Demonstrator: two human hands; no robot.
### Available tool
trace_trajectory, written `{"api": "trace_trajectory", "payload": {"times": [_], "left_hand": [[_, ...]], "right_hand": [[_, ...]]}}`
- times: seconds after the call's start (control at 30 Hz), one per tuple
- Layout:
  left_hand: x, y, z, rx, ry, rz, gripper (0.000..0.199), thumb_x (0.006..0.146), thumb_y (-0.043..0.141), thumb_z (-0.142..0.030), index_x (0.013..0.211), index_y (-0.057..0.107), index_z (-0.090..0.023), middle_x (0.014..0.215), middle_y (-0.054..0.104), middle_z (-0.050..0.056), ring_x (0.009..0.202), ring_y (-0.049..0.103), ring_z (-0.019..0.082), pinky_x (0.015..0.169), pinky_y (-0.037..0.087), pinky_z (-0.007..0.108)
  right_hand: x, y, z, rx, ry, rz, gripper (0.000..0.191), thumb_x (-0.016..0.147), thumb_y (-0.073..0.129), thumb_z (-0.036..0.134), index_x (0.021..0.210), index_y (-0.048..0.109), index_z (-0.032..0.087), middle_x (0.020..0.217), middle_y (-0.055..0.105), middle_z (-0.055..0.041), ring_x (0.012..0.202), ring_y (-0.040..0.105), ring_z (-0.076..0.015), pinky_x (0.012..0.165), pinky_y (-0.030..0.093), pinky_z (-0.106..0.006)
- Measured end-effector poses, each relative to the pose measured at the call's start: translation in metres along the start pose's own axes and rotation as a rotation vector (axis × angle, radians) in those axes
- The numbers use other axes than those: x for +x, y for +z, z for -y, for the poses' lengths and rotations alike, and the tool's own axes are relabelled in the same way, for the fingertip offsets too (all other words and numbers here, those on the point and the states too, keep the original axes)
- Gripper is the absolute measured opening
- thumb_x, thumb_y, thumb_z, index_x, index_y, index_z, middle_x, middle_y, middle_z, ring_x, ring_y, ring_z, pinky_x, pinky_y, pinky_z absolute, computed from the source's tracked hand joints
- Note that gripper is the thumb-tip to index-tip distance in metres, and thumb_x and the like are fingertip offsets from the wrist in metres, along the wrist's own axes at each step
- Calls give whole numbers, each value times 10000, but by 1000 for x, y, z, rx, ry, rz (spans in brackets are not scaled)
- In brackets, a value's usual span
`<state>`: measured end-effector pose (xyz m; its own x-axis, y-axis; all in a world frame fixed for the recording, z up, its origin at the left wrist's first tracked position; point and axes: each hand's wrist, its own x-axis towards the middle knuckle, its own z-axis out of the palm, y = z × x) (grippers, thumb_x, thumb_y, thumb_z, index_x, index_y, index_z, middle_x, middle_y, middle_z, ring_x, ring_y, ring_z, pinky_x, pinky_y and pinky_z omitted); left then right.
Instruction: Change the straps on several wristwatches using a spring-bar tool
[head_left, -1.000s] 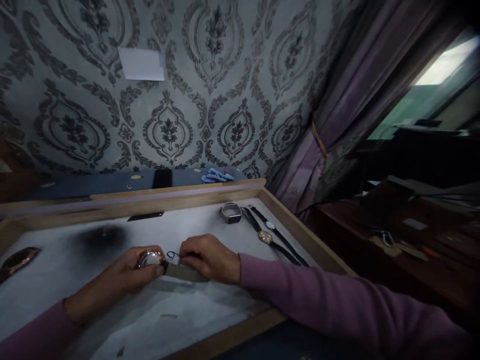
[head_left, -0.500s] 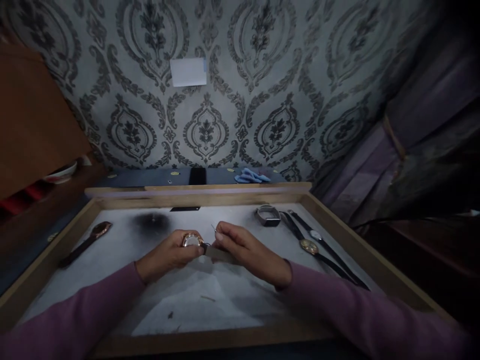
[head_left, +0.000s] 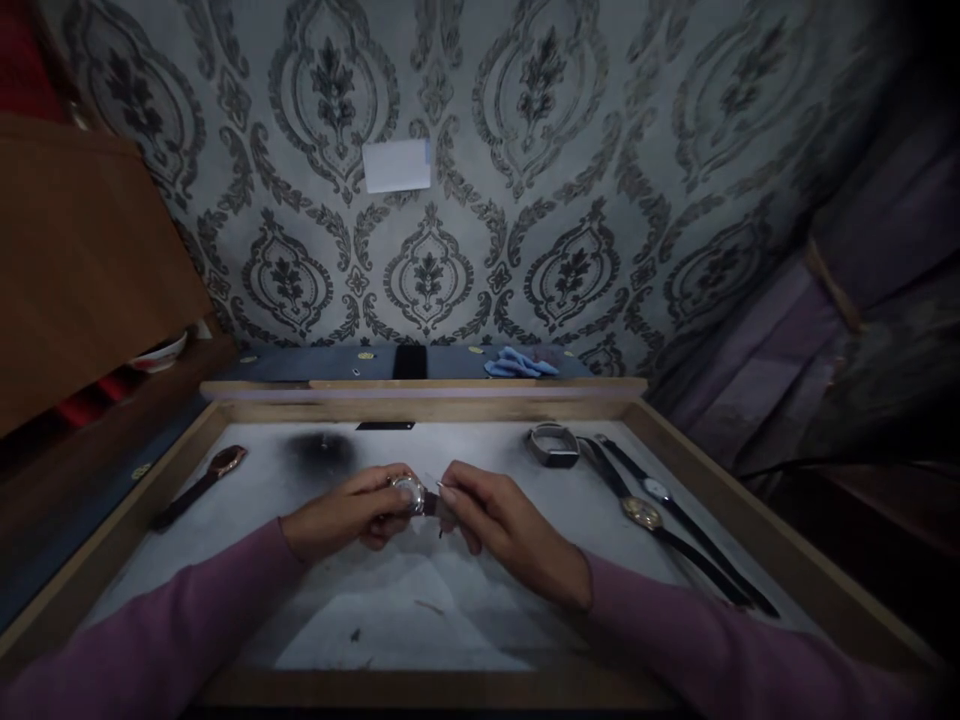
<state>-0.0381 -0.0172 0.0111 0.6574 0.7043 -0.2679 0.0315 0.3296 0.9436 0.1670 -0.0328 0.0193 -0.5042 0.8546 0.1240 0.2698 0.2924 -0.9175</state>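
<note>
My left hand (head_left: 360,510) is closed round a round metal watch (head_left: 407,494), thumb on the case, which faces up to the camera. A short dark strap (head_left: 430,503) runs from the case toward the right. My right hand (head_left: 499,515) is closed beside it, with a thin pointed metal tool (head_left: 439,484) pinched between thumb and forefinger. Its lower fingers are at the strap's end; whether they grip the strap is hard to tell. Both hands are over the white bottom of a shallow wooden tray.
The wooden tray (head_left: 420,394) holds a brown-strap watch (head_left: 196,487) at left, a metal-band watch (head_left: 555,446) and two dark-strap watches (head_left: 642,513) (head_left: 658,490) at right. A black flat piece (head_left: 385,426) lies near the back edge. Behind are a blue cloth (head_left: 519,362) and a black object (head_left: 410,363).
The camera view has shifted, so the scene sits lower and further right. The watch's case has turned and the tool's tip is nearer to it.
</note>
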Motion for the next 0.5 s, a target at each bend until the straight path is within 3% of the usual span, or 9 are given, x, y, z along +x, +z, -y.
{"api": "trace_trajectory", "payload": {"times": [0.17,0.37,0.5], "left_hand": [[-1,-1,-4,70,-25,-14,391,788,646,-522,797,455,-181,556,340,-89,475,204,56,449,106,224],[4,-2,4,145,12,43,325,811,631,-461,764,487,-174,547,324,-92,456,207,57,436,125,232],[3,2,0,246,91,15,300,834,596,-446,796,519,-159,591,354,-77,487,233,65,455,160,231]], "right_hand": [[1,-4,-4,30,-59,-18,283,950,448,381,764,494,172,624,547,16,475,448,-78,502,380,-213],[1,-5,-8,40,-54,18,291,956,452,383,764,494,169,660,570,10,487,506,-77,514,405,-214],[1,-7,-6,3,-66,3,312,958,448,404,762,507,168,647,554,9,558,550,-104,557,432,-229]]}}
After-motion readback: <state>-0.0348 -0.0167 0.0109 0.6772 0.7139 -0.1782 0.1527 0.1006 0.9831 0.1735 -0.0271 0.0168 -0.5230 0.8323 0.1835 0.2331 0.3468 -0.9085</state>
